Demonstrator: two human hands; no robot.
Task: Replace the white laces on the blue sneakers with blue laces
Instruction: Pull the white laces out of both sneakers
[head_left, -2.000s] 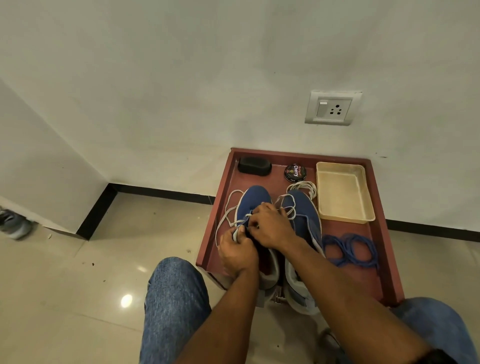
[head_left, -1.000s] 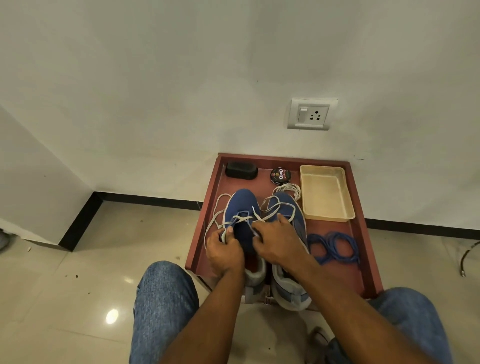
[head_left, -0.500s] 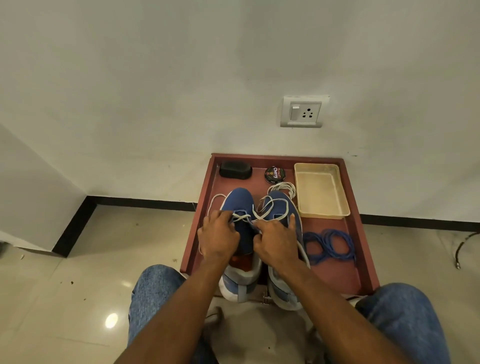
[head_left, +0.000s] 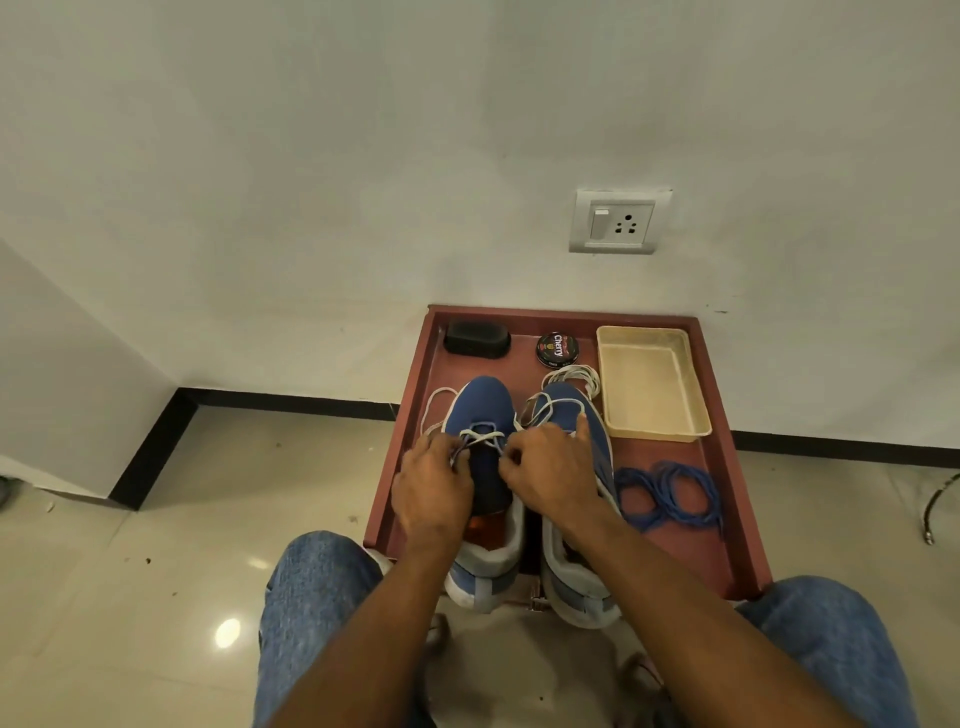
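- A person sits over a low reddish-brown tray (head_left: 727, 467) set against a white wall, with two blue sneakers standing side by side in it, toes toward the wall.
- Both hands work at the left sneaker (head_left: 483, 415). The left hand (head_left: 434, 491) has its fingers curled in at the eyelets, pinching the white lace (head_left: 480, 434); the right hand (head_left: 550, 478) pinches the same lace from the other side, one finger lying straight against the right sneaker (head_left: 576, 415).
- The step in hand looks like unthreading: best done by loosening one crossing at a time, pulling the slack evenly through each eyelet rather than tugging the whole length.
- The white lace is thin, soft cord, still crossed near the toe, its loose ends looping out onto the tray.
- The blue laces (head_left: 670, 493) lie coiled on the tray, just right of the right sneaker, untouched.
- The sneakers have a fabric-like blue upper and grey padded collars.
- Behind them sit a rigid, shallow cream plastic tray (head_left: 610, 384), a round black polish tin (head_left: 557, 348) and a dark oblong brush (head_left: 477, 339).
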